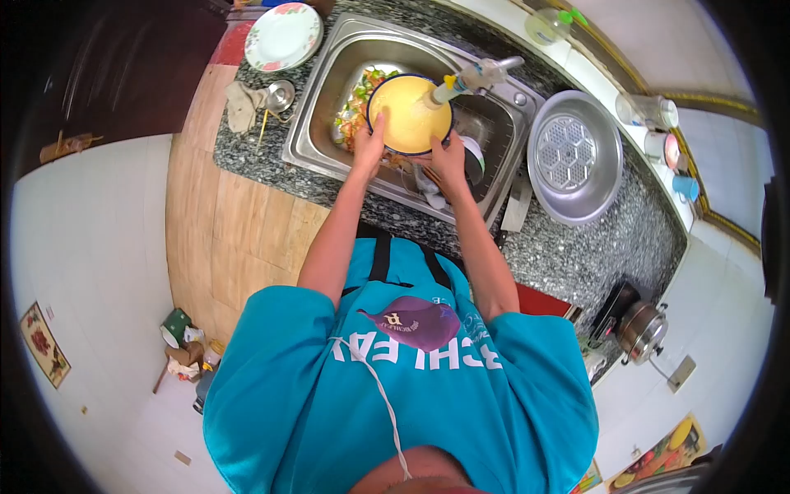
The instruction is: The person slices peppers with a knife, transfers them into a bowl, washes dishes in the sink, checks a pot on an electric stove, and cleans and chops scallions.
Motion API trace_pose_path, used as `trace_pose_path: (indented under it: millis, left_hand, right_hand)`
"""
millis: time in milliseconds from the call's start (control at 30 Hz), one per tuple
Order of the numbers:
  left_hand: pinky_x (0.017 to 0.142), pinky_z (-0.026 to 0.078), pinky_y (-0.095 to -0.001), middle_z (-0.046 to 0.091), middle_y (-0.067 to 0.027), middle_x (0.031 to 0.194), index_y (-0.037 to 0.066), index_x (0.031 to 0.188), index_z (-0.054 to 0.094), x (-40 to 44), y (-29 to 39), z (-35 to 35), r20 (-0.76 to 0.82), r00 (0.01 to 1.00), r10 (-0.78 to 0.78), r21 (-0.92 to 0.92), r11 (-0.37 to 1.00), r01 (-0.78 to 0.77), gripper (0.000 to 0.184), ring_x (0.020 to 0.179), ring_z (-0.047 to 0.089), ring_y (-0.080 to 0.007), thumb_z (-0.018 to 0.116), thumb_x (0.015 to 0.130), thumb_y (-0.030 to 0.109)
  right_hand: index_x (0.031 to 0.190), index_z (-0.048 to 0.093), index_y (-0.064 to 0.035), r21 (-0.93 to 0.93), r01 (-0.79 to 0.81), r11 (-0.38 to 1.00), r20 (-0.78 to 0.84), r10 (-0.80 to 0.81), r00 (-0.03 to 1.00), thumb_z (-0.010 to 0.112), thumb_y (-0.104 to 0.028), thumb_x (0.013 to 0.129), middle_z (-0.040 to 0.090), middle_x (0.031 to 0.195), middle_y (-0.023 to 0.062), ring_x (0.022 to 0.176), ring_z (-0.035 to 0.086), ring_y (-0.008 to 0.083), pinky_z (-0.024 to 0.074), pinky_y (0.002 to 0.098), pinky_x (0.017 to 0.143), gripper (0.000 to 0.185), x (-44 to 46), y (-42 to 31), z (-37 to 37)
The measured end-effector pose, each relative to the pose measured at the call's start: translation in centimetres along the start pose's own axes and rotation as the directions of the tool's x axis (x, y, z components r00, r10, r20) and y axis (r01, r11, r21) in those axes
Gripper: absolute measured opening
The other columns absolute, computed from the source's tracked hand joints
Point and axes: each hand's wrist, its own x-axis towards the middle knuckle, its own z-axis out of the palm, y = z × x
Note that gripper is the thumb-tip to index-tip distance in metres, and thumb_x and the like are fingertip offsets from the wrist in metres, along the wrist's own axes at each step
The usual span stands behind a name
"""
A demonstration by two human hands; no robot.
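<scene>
The yellow bowl (403,119) lies straight ahead of me over the sink (298,142), with my left hand (368,150) at its near left edge and my right hand (449,165) at its near right; both touch it, so neither is nearer to the bowl. My grip is double: each hand closes on the dark rim, thumbs up along the near edge; the other fingers are mostly hidden beneath, so I cannot tell how far they curl under. The bowl is round, so I find no long axis to line up with; what counts is the tap (471,80), which reaches in from the far right, its spout over the bowl's right part; my right hand is the nearer to it. The chopped scraps (352,114) lie in the sink, beyond my left hand; whether the spout touches the bowl, I cannot tell.
</scene>
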Motion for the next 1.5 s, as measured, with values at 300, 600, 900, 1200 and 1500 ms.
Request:
trace_pose_path:
  millis: [300,600,900,1200,1500]
  left_hand:
    - [0.09,0.057,-0.0333,0.065,-0.0118,0.105,-0.002,0.112,0.062,0.4,2.3,6.2,0.151,0.984,-0.092,-0.64,0.75,0.168,0.019,0.097,0.065,-0.0193,0.049,0.102,0.009]
    - [0.064,0.052,-0.0287,0.065,-0.0044,0.073,0.002,0.094,0.067,4.1,0.7,6.0,0.152,0.984,-0.097,0.002,0.995,0.097,0.022,0.069,0.061,-0.0173,0.056,0.1,0.02]
    - [0.079,0.05,-0.0364,0.065,-0.0138,0.105,0.004,0.121,0.059,-1.3,3.0,0.9,0.0,0.572,0.82,0.791,0.35,-0.501,0.036,0.088,0.063,-0.0245,0.063,0.094,0.027]
    - [0.093,0.05,-0.0356,0.059,-0.0109,0.133,0.006,0.141,0.045,-1.5,2.6,2.6,0.178,0.945,-0.273,-0.429,0.843,0.325,0.058,0.117,0.06,-0.0226,0.045,0.1,0.047]
    - [0.091,0.048,-0.039,0.06,-0.0124,0.129,0.003,0.138,0.047,0.6,1.0,2.8,0.061,0.98,-0.189,-0.452,0.87,0.197,0.056,0.112,0.06,-0.0236,0.046,0.101,0.046]
  right_hand:
    - [0.128,0.044,0.0069,0.075,-0.111,0.991,-0.118,0.12,0.986,0.042,-0.001,0.096,0.068,0.097,0.0239,0.071,0.073,0.0321,0.0629,0.0401,0.059,0.033,-2.9,-1.3,1.2]
    - [0.121,0.05,0.0069,-0.103,0.06,0.993,-0.227,-0.082,0.97,0.047,-0.003,0.095,0.069,0.084,0.0184,0.06,0.071,0.0274,0.0598,0.0363,0.054,0.028,0.2,5.4,0.9]
    - [0.129,0.046,0.0045,0.234,-0.058,0.97,-0.056,0.073,0.996,0.045,-0.005,0.098,0.069,0.096,0.0236,0.062,0.072,0.0298,0.0615,0.038,0.05,0.033,0.4,1.6,0.8]
    - [0.135,0.046,-0.0037,-0.584,0.265,0.767,-0.198,-0.451,0.87,0.051,-0.01,0.096,0.071,0.093,0.0165,0.077,0.07,0.0328,0.0568,0.0426,0.072,0.04,3.0,-1.8,-1.7]
    - [0.133,0.041,-0.0121,0.076,-0.132,0.988,-0.11,0.14,0.984,0.039,0.006,0.091,0.067,0.084,0.0128,0.077,0.07,0.0298,0.0571,0.0399,0.063,0.046,9.7,-4.2,-2.6]
